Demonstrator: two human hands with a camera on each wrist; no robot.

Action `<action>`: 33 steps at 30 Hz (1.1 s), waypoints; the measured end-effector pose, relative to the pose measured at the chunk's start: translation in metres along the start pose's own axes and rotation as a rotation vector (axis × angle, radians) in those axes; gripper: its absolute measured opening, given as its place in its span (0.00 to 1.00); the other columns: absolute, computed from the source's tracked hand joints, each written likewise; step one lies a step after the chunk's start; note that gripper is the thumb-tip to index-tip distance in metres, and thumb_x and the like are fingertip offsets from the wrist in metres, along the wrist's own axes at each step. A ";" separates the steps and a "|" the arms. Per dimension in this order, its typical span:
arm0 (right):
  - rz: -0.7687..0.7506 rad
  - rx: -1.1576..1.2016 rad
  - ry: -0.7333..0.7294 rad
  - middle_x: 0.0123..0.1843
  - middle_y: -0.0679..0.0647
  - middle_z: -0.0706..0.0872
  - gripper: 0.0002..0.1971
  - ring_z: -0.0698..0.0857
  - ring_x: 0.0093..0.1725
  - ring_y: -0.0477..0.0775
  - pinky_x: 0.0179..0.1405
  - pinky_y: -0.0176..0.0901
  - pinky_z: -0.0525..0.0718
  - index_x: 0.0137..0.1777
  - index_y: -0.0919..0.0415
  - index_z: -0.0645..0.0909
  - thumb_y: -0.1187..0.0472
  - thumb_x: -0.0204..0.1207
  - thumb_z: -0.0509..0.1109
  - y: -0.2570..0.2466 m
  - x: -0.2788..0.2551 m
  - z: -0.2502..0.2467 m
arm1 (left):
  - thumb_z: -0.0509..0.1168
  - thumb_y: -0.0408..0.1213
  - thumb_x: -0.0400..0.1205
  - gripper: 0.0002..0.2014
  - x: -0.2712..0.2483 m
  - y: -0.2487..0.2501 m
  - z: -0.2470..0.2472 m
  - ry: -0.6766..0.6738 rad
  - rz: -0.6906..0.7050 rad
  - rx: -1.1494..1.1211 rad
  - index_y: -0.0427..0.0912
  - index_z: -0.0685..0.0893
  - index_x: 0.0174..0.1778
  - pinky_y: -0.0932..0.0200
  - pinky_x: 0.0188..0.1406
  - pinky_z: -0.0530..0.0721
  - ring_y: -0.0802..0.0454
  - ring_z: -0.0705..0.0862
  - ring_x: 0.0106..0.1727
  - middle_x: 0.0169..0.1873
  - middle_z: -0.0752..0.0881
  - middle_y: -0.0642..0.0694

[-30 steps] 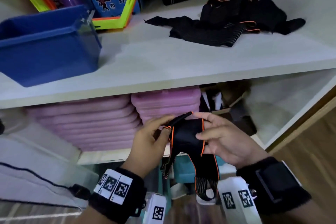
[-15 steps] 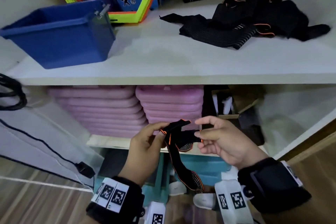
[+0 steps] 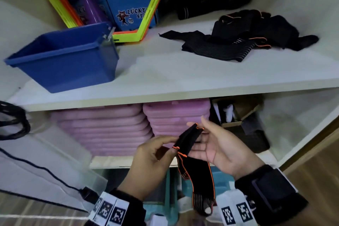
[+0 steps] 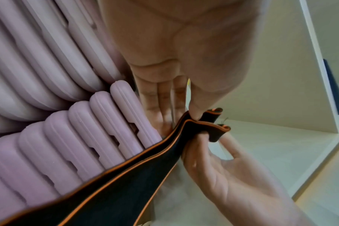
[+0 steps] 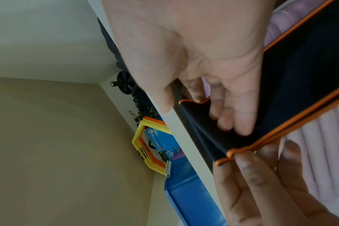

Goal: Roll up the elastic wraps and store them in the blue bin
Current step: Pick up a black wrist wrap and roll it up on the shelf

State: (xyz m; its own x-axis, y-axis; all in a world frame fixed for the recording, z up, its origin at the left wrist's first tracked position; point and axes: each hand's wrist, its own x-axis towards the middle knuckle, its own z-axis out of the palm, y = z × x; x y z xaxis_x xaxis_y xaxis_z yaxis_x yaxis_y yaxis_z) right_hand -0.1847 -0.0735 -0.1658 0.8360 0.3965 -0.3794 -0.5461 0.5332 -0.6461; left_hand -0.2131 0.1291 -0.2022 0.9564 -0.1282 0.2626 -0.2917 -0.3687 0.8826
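Observation:
A black elastic wrap with orange edging [image 3: 187, 139] is held in front of the lower shelf, its tail [image 3: 201, 181] hanging down. My left hand [image 3: 165, 146] pinches the folded top end at its near corner, thumb on top [image 4: 195, 113]. My right hand [image 3: 211, 143] lies palm up with fairly straight fingers against the wrap's far side [image 5: 232, 119], its thumb standing apart. The blue bin [image 3: 69, 66] stands on the upper shelf at the left; its inside is hidden. A loose pile of black wraps [image 3: 238, 42] lies on that shelf at the right.
Stacked pink foam mats [image 3: 110, 130] fill the lower shelf behind my hands. Yellow and orange hexagon frames [image 3: 146, 14] and blue boxes [image 3: 128, 2] stand behind the bin. The shelf's front edge [image 3: 183, 95] runs just above my hands. A black cable [image 3: 36, 167] crosses at the left.
The right hand has gone from pinching the wrap to flat fingers behind it. The folded end now points up and right, and the left hand still pinches it.

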 end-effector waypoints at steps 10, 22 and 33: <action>-0.381 -0.472 0.267 0.48 0.60 0.92 0.16 0.88 0.37 0.54 0.31 0.42 0.84 0.61 0.64 0.79 0.78 0.77 0.66 0.024 0.005 0.024 | 0.69 0.38 0.83 0.17 0.004 -0.010 -0.027 -0.093 0.222 0.138 0.56 0.86 0.67 0.54 0.62 0.83 0.51 0.82 0.64 0.62 0.79 0.54; -0.407 -0.605 0.066 0.64 0.49 0.86 0.21 0.88 0.58 0.50 0.54 0.46 0.83 0.68 0.42 0.79 0.57 0.75 0.69 0.032 -0.012 0.047 | 0.54 0.44 0.90 0.24 0.009 0.012 -0.025 -0.170 0.119 0.029 0.51 0.61 0.84 0.43 0.77 0.73 0.49 0.75 0.77 0.75 0.75 0.52; -0.691 -0.520 0.111 0.60 0.57 0.89 0.19 0.88 0.56 0.48 0.52 0.32 0.84 0.72 0.53 0.72 0.70 0.85 0.63 0.015 -0.017 0.074 | 0.61 0.32 0.86 0.21 0.022 0.057 -0.022 0.056 0.116 -0.322 0.54 0.70 0.74 0.52 0.76 0.75 0.51 0.77 0.75 0.70 0.80 0.55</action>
State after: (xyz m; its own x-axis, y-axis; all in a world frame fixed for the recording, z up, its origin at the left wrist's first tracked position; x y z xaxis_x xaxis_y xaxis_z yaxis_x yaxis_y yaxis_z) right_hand -0.2117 -0.0166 -0.1199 0.9862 0.0209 0.1641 0.1562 0.2084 -0.9655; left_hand -0.2084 0.1252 -0.1374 0.9190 -0.0987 0.3818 -0.3873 -0.0438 0.9209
